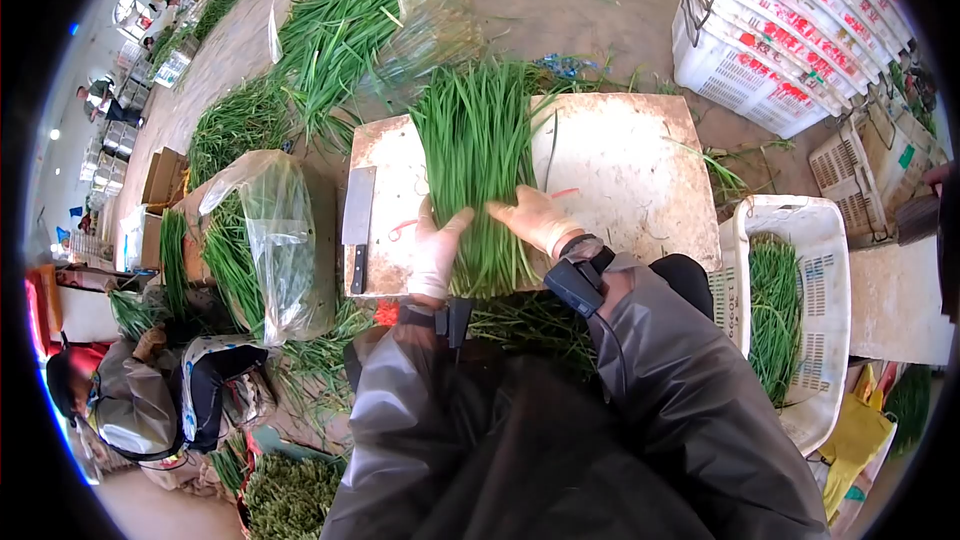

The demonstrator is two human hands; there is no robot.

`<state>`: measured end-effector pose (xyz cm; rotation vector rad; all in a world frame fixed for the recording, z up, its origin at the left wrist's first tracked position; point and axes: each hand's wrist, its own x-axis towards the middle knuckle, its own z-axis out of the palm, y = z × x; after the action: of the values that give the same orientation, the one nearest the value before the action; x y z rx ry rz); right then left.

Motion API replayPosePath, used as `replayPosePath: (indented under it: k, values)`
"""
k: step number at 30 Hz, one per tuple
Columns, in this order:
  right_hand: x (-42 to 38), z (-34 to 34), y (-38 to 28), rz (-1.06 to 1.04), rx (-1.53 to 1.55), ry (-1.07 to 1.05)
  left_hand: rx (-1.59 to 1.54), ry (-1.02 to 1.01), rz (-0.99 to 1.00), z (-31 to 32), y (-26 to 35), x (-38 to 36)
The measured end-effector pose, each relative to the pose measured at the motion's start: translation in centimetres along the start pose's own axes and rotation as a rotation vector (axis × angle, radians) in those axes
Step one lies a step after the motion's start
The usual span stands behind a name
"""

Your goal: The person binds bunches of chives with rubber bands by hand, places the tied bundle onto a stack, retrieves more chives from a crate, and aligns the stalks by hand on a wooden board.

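Note:
A thick bundle of long green stalks point(475, 140) lies lengthwise on a worn white board point(630, 170), its near end at the board's front edge. My left hand point(436, 248), in a pale glove, presses against the bundle's left side with the thumb on top. On the right side my right hand point(535, 220), gloved too, holds the bundle with its thumb over the stalks. The fingers of both hands are partly hidden by the stalks. A cleaver point(358, 220) with a black handle lies flat at the board's left edge. Short reddish strips lie beside each hand.
At the right stands a white crate point(840, 310) holding green stalks; stacked white crates point(770, 50) rise behind. Bagged stalks point(340, 35) lie at the back left, another plastic bag point(285, 240) nearer. A seated person point(140, 395) is at the lower left. Loose stalks litter the floor.

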<state>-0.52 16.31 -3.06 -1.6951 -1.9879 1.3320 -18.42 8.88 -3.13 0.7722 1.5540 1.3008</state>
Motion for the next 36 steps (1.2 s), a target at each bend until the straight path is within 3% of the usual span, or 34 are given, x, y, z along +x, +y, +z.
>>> replayPosePath:
  k: [4, 10, 13, 20, 23, 24, 27, 31, 36]
  values:
    - [0.2, -0.3, 0.1, -0.011, -0.006, 0.015, 0.026, -0.076, 0.057, -0.4, 0.1, -0.2]
    - [1.2, 0.1, 1.2, 0.004, 0.048, 0.028, 0.364, -0.203, 0.097, -2.9, -0.3, 0.5]
    - [1.3, 0.2, 1.4, 0.023, 0.099, 0.040, 0.159, -0.206, 0.074, -3.4, -0.9, 0.7]
    - [1.7, -0.1, 1.8, 0.051, 0.101, -0.026, 0.315, -0.289, 0.055, -3.4, 0.8, 0.0]
    - [1.5, -0.3, 1.8, 0.045, 0.106, -0.025, 0.621, -0.155, 0.290, -4.5, -2.5, 1.4]
    - [1.2, -0.4, 1.6, 0.051, 0.105, -0.019, 0.517, -0.125, 0.312, -3.5, -1.5, 0.3]
    - [0.7, -0.5, 1.4, 0.055, 0.110, -0.015, 0.720, -0.031, 0.539, -2.3, 0.8, -1.5]
    - [1.5, 0.0, 2.1, 0.023, 0.123, -0.029, 0.772, 0.081, 0.607, -2.0, 1.8, -2.2]
    - [1.2, -0.1, 2.2, 0.010, 0.138, -0.005, 1.102, -0.044, 0.595, -0.1, 3.4, -4.2]
